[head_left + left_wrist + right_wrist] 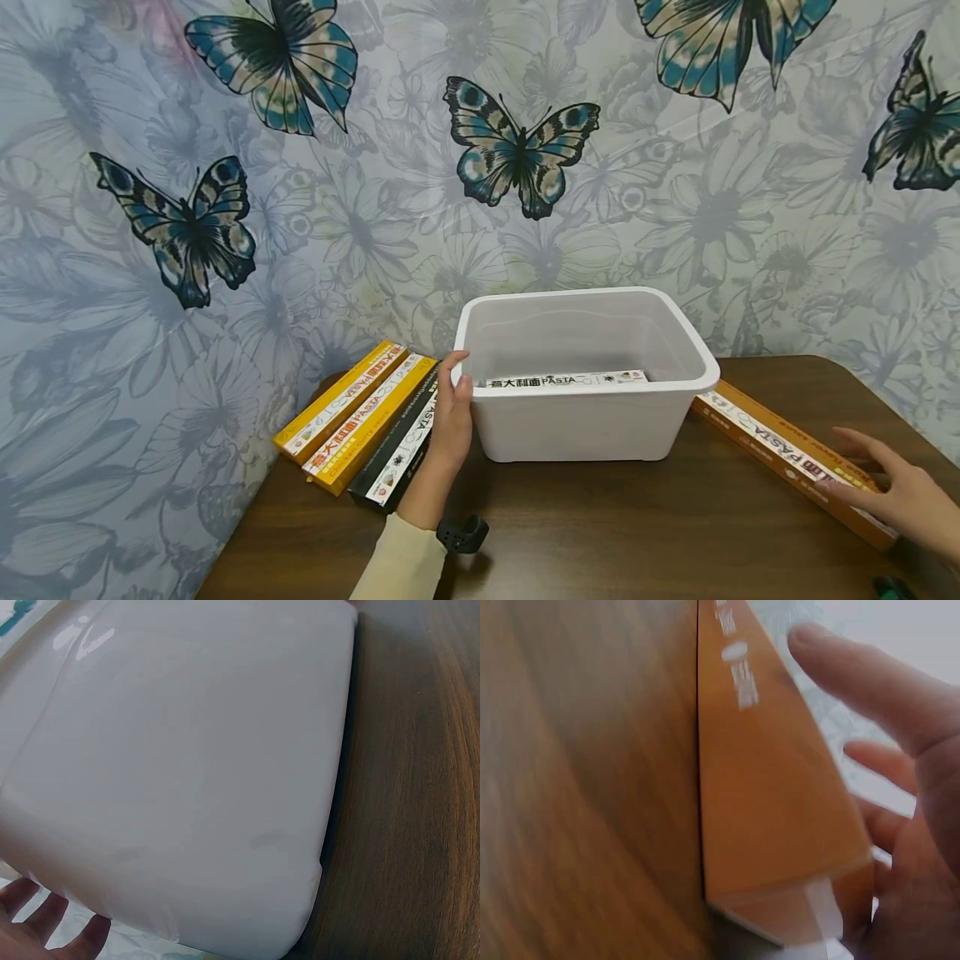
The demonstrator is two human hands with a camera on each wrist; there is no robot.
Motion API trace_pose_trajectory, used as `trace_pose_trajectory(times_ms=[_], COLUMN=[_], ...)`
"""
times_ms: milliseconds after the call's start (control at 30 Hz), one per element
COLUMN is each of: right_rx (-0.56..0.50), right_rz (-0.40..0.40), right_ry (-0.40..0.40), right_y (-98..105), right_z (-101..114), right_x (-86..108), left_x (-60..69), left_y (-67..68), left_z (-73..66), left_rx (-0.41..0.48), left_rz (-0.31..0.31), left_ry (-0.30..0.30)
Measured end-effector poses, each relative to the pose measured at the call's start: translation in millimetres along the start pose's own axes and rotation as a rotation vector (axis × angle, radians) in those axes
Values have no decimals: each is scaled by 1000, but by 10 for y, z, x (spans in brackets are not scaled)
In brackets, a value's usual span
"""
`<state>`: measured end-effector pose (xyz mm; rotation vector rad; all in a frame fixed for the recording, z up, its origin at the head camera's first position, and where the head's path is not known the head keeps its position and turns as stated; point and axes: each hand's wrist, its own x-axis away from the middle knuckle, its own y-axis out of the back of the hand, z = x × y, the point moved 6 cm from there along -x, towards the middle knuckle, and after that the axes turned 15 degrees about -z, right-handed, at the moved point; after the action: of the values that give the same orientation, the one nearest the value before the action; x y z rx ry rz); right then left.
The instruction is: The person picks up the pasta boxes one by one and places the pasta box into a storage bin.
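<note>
Noting the right hand [892,492] first: fingers and thumb stood spread about the near end of the orange-brown pasta box [776,446], the thumb [870,682] uncurled and no firm grip showing; whether any fingertip touched the card, could not tell. Left hand [452,417] held the white bin [577,425] at its near left corner, thumb on the outside, fingers crooked at the rim. The orange-brown box lay aslant along the right edge of the tabletop [585,533], its far end close by the bin's right side, its near end toward the near right corner. Handling, by judgement: thin card, light to middling if filled, stiff lengthwise, faces smooth and perhaps a little slippery, broad sides liable to dent under a hard squeeze; contents, if dry pasta, likely brittle. Best hold seemed thumb and fingers across the two long sides, nearer the middle than the end, since an end hold would let the far end droop. Pale strip at the near end too blurred to read; pressure there looked unwise. Bin appeared light, slightly springy plastic, rim the sound place to steady it. Inside lay a white-labelled box [566,379]. Farther out, by the left edge, two yellow boxes [358,410] and a black box [401,446] lay side by side.
</note>
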<state>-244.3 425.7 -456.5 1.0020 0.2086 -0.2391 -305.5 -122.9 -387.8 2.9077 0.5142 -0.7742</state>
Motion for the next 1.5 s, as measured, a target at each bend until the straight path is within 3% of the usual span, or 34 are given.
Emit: trace_pose_trajectory(times_ms=[167, 400, 633, 733, 867, 1100, 1300, 1500], right_rx=[-26, -8, -3, -10, -41, -85, -102, -200], right_rz=[26, 104, 95, 84, 25, -175, -181, -289], right_ry=[38, 10, 50, 29, -23, 38, -83, -191], right_y=[-20, -64, -33, -22, -3, 41, 35, 27], right_z=[-49, -160, -247, -292, -389, -468, -503, -550], right_x=[35, 64, 50, 37, 58, 91, 115, 185], left_x=[-7, 4, 14, 15, 16, 8, 1, 3], left_y=[22, 38, 22, 17, 12, 10, 10, 2], left_z=[-2, 7, 4, -9, -12, -1, -14, -8], left_rx=[8, 10, 12, 21, 29, 26, 22, 21], left_rz=[-10, 5, 7, 12, 19, 13, 11, 10], left_ry=[-1, 12, 1, 2, 7, 14, 5, 8])
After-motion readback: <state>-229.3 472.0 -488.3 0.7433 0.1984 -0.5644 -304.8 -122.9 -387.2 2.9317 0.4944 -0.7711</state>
